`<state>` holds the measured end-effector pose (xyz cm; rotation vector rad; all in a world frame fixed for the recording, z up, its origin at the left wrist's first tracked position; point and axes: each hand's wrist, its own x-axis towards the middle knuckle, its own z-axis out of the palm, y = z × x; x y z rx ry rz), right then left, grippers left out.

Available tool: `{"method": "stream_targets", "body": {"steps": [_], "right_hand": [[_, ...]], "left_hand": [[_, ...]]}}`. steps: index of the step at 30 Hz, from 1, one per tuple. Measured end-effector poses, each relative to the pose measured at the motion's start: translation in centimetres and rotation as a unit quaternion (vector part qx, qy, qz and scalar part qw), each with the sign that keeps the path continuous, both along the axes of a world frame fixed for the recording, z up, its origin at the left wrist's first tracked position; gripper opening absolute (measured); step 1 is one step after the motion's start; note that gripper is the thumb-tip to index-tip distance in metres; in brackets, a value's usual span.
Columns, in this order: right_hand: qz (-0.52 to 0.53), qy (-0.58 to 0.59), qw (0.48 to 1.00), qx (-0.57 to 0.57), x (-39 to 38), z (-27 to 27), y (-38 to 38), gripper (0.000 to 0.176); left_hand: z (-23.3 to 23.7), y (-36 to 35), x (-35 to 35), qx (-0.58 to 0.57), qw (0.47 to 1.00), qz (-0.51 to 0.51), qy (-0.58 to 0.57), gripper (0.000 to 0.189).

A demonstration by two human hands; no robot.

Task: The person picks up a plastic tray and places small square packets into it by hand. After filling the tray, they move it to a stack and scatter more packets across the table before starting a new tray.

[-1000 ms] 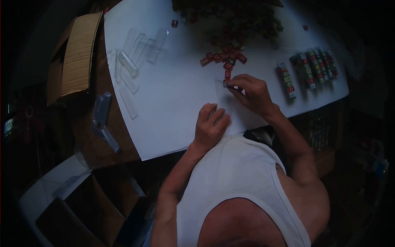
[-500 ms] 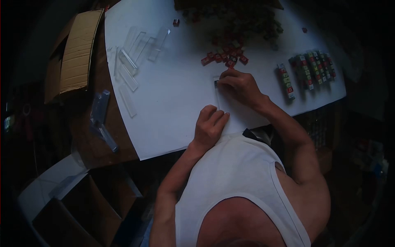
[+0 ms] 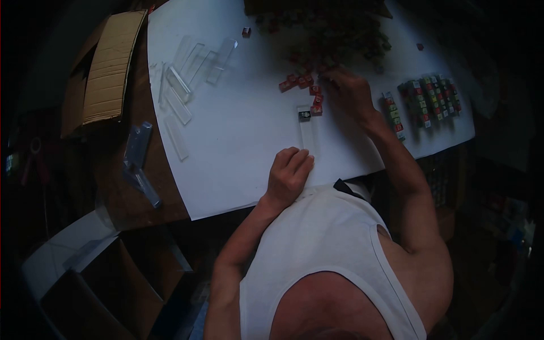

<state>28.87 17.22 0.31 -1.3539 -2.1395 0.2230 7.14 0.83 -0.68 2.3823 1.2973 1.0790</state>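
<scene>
A narrow clear plastic case lies lengthwise on the white sheet. A small block with a dark printed face sits in its far end. My left hand is closed on the case's near end, fingers curled. My right hand reaches over the near edge of a heap of small coloured blocks, fingers bent together; what lies between the fingertips is too dark to see. Several small red blocks lie in a loose line between the case and the heap.
More clear plastic cases lie on the sheet's left side. Rows of stacked coloured blocks stand at the right. A cardboard box and clear-blue plastic pieces are beyond the sheet's left edge.
My right hand has left the far end of the case and moved up and right to the heap, uncovering the dark-faced block. My left hand stays at the case's near end.
</scene>
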Motion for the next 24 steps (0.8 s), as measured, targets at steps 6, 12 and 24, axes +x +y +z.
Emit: {"method": "stream_targets", "body": {"steps": [6,12,24], "right_hand": [[0.133,0.061,0.988,-0.041,-1.1,0.8,-5.5,0.023],[0.221,0.026,0.971,-0.087,-1.8,1.2,-8.2,0.022],[0.114,0.063,0.99,-0.046,-0.9,-0.1,-5.6,0.016]], "left_hand": [[-0.2,-0.1,-0.1,-0.013,1.0,0.004,-0.002,0.018],[-0.2,-0.1,-0.3,-0.012,1.0,-0.002,0.008,0.022],[1.8,0.3,0.4,-0.058,0.997,0.028,0.047,0.029]]}}
